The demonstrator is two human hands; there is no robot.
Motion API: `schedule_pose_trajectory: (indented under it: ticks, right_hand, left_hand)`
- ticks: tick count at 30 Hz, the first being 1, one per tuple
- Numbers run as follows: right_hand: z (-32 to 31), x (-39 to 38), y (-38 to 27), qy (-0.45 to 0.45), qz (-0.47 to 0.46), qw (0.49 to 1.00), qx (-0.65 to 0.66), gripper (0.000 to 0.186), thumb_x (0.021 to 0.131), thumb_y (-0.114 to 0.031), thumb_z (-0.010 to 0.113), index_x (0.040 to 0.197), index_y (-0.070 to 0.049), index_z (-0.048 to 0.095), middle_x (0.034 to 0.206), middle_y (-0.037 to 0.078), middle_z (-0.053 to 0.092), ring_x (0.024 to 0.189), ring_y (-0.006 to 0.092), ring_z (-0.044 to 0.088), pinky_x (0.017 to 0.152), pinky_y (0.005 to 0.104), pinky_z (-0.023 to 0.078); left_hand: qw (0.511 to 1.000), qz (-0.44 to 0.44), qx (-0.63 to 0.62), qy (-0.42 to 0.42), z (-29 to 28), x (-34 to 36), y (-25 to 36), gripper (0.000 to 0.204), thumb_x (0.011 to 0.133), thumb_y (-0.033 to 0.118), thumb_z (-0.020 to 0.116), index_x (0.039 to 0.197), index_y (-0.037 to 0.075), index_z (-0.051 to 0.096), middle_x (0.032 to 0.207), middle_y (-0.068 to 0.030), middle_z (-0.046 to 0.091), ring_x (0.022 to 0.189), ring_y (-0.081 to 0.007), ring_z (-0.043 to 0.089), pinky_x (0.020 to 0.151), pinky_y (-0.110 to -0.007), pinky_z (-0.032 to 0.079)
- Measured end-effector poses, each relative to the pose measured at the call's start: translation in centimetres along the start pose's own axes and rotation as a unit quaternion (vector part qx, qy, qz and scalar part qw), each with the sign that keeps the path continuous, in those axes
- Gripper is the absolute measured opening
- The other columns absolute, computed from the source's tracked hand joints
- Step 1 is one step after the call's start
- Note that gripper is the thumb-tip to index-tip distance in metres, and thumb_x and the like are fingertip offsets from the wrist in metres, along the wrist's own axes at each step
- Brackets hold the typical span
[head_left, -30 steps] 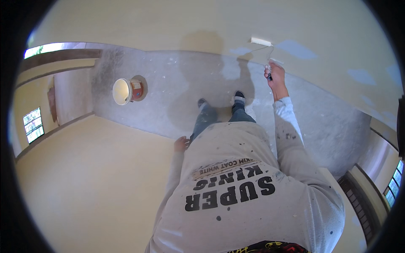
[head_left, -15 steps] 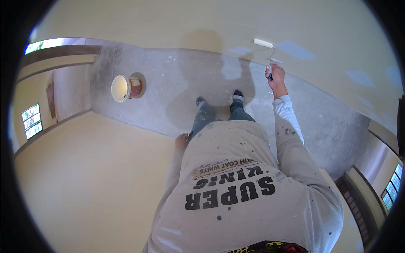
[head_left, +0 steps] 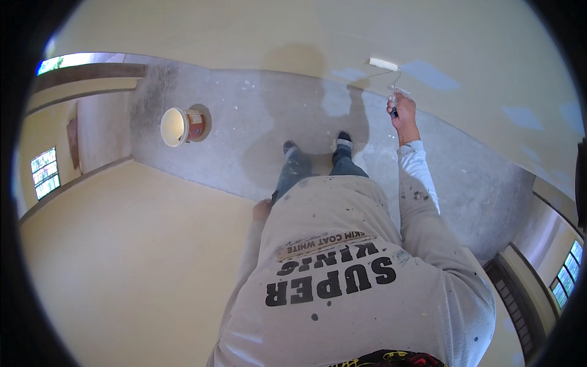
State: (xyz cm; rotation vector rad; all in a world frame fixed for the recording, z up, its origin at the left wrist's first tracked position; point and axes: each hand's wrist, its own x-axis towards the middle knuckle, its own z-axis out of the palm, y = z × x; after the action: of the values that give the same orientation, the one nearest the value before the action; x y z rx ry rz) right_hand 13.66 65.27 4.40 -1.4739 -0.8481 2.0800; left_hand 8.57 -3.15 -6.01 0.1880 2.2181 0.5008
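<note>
My right hand (head_left: 402, 114) is closed around the handle of a paint roller (head_left: 384, 64). The white roller sleeve is up against the cream wall (head_left: 214, 30), and a thin bent wire frame links it to the handle. Low at my left hip, my left hand (head_left: 262, 210) hangs beside my dark trousers; its fingers are mostly hidden, so whether it holds anything does not show. A white-rimmed paint bucket (head_left: 175, 127) with a reddish side stands on the grey floor (head_left: 238, 110), away to my left and out of reach of both hands.
My feet (head_left: 343, 139) stand on the concrete floor close to the painted wall. Another cream wall (head_left: 134, 244) rises behind me. Barred windows (head_left: 46, 173) show at the far left and right. Bluish light patches and my shadow fall across the wall and floor.
My right hand and the paint roller have shifted very slightly to the right along the wall. My left hand stays by my hip, and the bucket has not moved.
</note>
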Motion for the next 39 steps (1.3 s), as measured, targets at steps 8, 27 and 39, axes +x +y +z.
schedule_pose_trajectory:
  ticks: [8,27,39]
  right_hand:
    - [4.1,-10.4,-6.0,-0.05,-0.059,0.997,0.014,0.015,0.102,-0.012,0.055,0.108,0.0,0.059,0.074,0.007,0.057,0.052,0.0142,0.051,0.044,0.0272,0.041]
    - [0.4,-6.3,-4.7,-0.056,-0.023,0.998,0.006,0.011,0.103,-0.011,0.052,0.109,-0.001,0.055,0.076,0.009,0.058,0.053,0.0136,0.05,0.044,0.0262,0.041]
    - [-1.6,0.9,0.2,-0.059,0.029,0.997,0.026,0.016,0.101,-0.012,0.055,0.114,-0.001,0.055,0.077,0.01,0.056,0.055,0.0177,0.053,0.045,0.0291,0.043]
  left_hand:
    - [0.998,0.051,0.007,0.03,-2.0,1.0,3.3,0.024,0.095,0.021,0.057,0.11,0.008,0.071,0.107,-0.0148,0.073,0.099,-0.0361,0.069,0.085,-0.042,0.055]
    - [0.996,0.071,0.016,0.044,-0.9,-1.1,3.6,0.017,0.087,0.018,0.066,0.099,0.008,0.073,0.111,-0.0119,0.074,0.102,-0.0345,0.07,0.088,-0.043,0.057]
    - [0.997,0.059,0.024,0.036,-0.4,-2.5,7.2,0.031,0.094,0.02,0.057,0.116,0.003,0.071,0.108,-0.0157,0.074,0.099,-0.0333,0.071,0.082,-0.042,0.056]
